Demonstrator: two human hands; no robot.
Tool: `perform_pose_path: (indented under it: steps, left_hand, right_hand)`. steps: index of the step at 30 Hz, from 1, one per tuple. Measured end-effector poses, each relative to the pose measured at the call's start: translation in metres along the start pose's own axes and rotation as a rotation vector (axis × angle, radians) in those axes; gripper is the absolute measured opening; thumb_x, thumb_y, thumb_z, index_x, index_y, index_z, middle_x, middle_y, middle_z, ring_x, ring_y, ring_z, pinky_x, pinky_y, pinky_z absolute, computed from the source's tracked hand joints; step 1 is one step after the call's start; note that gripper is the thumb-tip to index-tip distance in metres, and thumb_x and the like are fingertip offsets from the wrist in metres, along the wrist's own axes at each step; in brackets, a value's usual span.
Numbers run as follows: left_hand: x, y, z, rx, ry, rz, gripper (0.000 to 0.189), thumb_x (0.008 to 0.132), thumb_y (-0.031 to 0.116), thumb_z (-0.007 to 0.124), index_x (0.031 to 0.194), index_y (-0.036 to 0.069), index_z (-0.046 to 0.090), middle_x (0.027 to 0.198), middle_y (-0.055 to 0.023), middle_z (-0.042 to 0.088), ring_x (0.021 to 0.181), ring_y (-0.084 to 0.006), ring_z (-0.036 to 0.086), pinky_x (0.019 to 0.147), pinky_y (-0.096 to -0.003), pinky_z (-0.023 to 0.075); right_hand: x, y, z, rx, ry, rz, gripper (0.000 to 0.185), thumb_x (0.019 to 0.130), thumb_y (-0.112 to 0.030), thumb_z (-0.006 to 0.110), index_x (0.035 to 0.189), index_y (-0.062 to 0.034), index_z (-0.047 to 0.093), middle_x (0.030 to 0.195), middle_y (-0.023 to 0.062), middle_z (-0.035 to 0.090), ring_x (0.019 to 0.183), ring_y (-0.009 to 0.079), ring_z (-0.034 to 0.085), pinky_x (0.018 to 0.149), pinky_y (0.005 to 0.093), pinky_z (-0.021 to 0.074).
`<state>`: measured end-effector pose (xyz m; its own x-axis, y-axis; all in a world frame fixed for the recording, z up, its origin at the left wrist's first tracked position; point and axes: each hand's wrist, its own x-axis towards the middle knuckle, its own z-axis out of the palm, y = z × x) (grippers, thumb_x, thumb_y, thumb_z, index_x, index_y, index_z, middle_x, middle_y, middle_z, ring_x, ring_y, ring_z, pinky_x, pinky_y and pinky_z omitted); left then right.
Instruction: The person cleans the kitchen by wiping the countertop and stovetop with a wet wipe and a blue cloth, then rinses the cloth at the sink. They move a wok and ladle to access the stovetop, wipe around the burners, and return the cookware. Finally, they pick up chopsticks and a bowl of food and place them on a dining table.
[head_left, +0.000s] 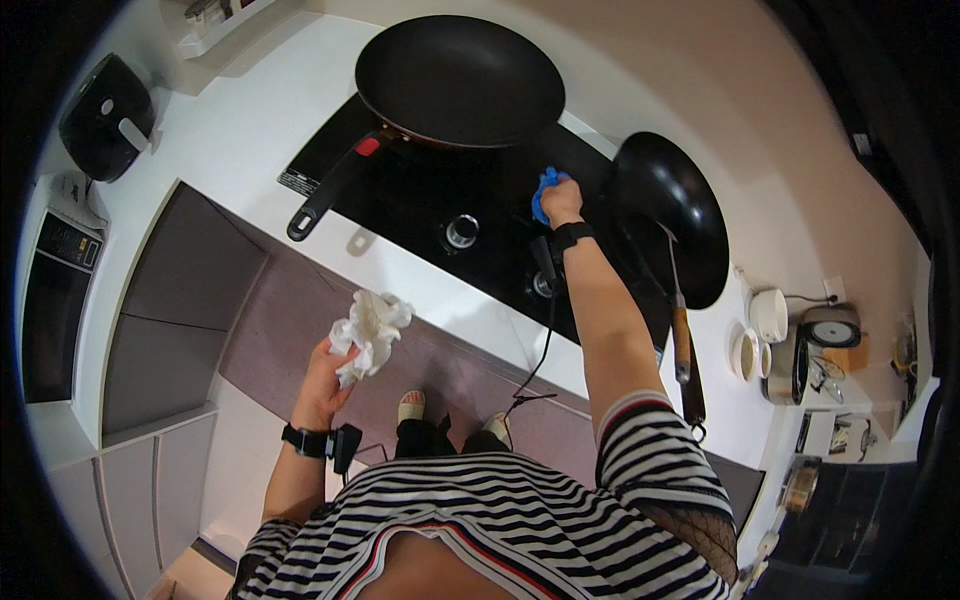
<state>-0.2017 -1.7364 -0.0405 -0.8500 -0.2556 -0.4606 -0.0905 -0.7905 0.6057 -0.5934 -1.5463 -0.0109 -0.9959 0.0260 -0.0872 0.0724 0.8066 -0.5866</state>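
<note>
My right hand (562, 201) is closed on a blue cloth (541, 196) against the black glass cooktop (480, 187), between the two pans. In my left hand (328, 375) is a crumpled white tissue or paper (371, 334), held over the floor in front of the counter edge. A large black frying pan (461, 79) rests at the back left of the cooktop, its handle pointing towards the front left. To the right of my right hand stands a black wok (671, 217) with a wooden-handled metal utensil (679, 330) lying in it. Two metal knobs (461, 232) sit near the cooktop's front.
A black air fryer (109, 120) and a microwave (60, 300) are at the left. White bowls (768, 316) and a rice cooker (787, 364) stand at the right. A black cable (546, 352) hangs from my right wrist over the counter edge (480, 319).
</note>
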Motion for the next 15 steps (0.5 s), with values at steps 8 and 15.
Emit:
perform_pose_path:
  steps: [8, 15]
  left_hand:
    - [-0.013, -0.017, -0.03, -0.073, 0.126, -0.023, 0.03, 0.076, -0.004, 0.058, 0.106, 0.003, 0.054, 0.098, -0.0068, 0.06, 0.088, -0.0186, 0.06, 0.076, -0.029, 0.0499]
    - [0.003, -0.015, 0.011, -0.009, 0.026, -0.046, 0.031, 0.076, -0.005, 0.058, 0.106, 0.002, 0.054, 0.099, -0.0076, 0.06, 0.089, -0.0191, 0.06, 0.077, -0.0302, 0.0498]
  right_hand:
    - [-0.004, 0.011, 0.064, -0.113, -0.179, -0.761, 0.041, 0.068, 0.006, 0.053, 0.106, -0.0051, 0.062, 0.123, 0.013, 0.05, 0.114, 0.0302, 0.046, 0.097, 0.0351, 0.0382]
    - [-0.101, 0.05, 0.035, -0.163, -0.086, -0.896, 0.041, 0.064, 0.009, 0.05, 0.101, -0.006, 0.064, 0.117, 0.0123, 0.055, 0.108, 0.0303, 0.051, 0.093, 0.0351, 0.0416]
